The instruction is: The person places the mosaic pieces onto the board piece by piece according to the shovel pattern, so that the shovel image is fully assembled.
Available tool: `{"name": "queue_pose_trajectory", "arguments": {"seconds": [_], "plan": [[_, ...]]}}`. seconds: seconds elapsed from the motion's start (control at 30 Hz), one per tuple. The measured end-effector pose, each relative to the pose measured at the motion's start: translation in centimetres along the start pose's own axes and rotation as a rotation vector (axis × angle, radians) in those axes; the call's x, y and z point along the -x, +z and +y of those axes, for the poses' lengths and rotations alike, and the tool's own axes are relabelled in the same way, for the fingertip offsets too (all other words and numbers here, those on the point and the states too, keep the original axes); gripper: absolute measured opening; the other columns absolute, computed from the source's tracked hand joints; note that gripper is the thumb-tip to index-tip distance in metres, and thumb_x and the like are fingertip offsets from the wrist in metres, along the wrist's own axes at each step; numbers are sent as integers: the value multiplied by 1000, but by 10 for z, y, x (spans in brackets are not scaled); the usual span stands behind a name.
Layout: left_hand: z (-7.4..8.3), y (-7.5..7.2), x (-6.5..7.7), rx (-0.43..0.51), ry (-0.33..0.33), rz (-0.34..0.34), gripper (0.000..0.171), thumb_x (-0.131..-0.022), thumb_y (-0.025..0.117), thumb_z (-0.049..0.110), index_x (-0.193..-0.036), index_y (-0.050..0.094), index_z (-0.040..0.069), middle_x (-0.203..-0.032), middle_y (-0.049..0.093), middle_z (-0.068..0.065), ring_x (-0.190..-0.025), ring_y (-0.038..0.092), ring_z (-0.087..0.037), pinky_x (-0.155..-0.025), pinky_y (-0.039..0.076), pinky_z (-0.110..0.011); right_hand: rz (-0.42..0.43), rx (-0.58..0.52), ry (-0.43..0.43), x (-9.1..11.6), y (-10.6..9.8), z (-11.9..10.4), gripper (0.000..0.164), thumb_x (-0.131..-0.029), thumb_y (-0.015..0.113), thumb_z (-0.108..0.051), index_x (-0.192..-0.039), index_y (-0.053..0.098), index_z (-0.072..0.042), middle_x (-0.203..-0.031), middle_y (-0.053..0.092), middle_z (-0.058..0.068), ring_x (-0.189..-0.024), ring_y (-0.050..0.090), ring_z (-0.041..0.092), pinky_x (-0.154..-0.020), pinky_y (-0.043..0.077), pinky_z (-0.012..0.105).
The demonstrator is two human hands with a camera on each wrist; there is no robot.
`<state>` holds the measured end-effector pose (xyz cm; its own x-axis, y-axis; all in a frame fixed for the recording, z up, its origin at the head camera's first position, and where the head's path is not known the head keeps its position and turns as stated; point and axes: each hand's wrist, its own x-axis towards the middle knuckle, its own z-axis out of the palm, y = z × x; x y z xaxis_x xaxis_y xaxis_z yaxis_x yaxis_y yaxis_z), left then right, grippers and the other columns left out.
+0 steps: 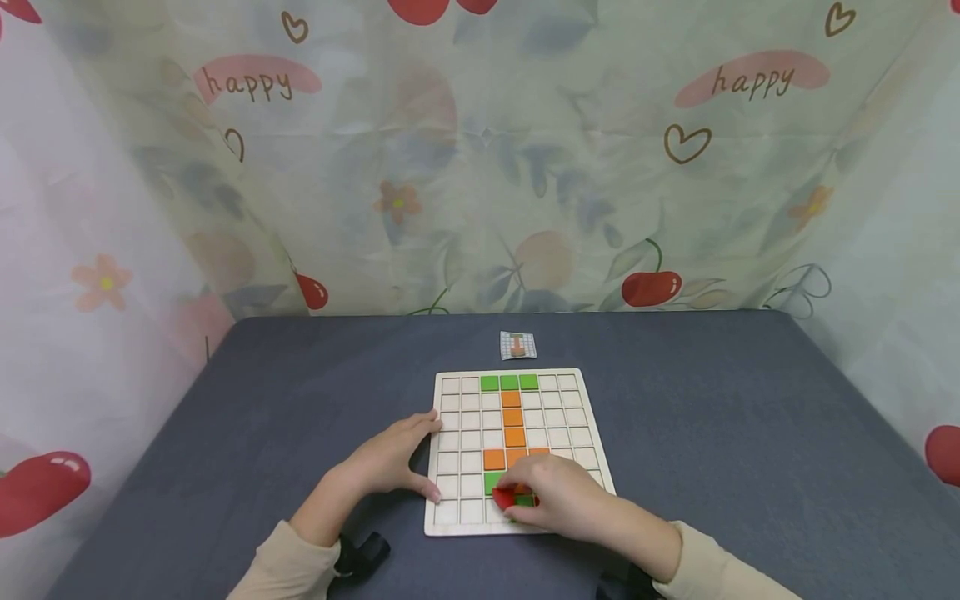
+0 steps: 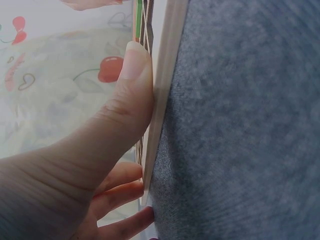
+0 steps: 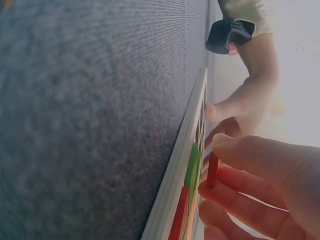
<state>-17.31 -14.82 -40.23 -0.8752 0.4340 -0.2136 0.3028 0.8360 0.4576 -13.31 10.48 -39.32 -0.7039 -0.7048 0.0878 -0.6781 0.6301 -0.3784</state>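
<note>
A white wooden grid board [image 1: 556, 417] lies on the dark table, with green and orange square tiles in its middle columns. My left hand [image 1: 392, 457] rests along the board's left edge, thumb and fingers spread and touching the rim. Between thumb and fingers, my right hand [image 1: 573, 497] pinches a red tile [image 3: 213, 170] over the lower middle of the board. In the right wrist view this tile stands on edge, apart from the board. Below it, a green tile [image 3: 192, 167] and another red tile [image 3: 178, 215] lie on the board. My right hand partly hides the lower tiles.
A small card [image 1: 518, 345] with a grid picture lies behind the board. The dark cloth-like tabletop [image 1: 315, 375] surrounds the board. A printed curtain [image 1: 480, 167] hangs along the back and sides. A black device [image 1: 363, 557] is strapped at the left wrist.
</note>
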Motion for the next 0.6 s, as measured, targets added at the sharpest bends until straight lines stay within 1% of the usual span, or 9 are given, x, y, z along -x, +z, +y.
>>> {"name": "queue_pose_trajectory", "arguments": {"seconds": [0.2,0.43,0.6], "plan": [[-1,0,-1,3,3,1,101,-59,83,46,-140,41,4,-151,32,-14,-139,32,-33,-110,31,-48,3,20,4,-1,2,-2,13,-81,71,-22,-92,72,-16,-84,68,-8,-75,56,3,-70,49,20],[-1,0,-1,12,8,-3,100,-59,84,45,-140,41,3,-151,32,-14,-139,32,-33,-110,31,-48,34,44,-33,1,4,-7,5,-79,71,-17,-84,70,-16,-77,62,-10,-70,50,1,-64,45,16],[-1,0,-1,13,12,-4,99,-60,84,44,-139,41,3,-151,32,-15,-139,32,-33,-110,31,-48,33,62,-45,0,5,-9,6,-79,71,-18,-85,70,-17,-77,60,-11,-70,47,0,-62,43,14]]}}
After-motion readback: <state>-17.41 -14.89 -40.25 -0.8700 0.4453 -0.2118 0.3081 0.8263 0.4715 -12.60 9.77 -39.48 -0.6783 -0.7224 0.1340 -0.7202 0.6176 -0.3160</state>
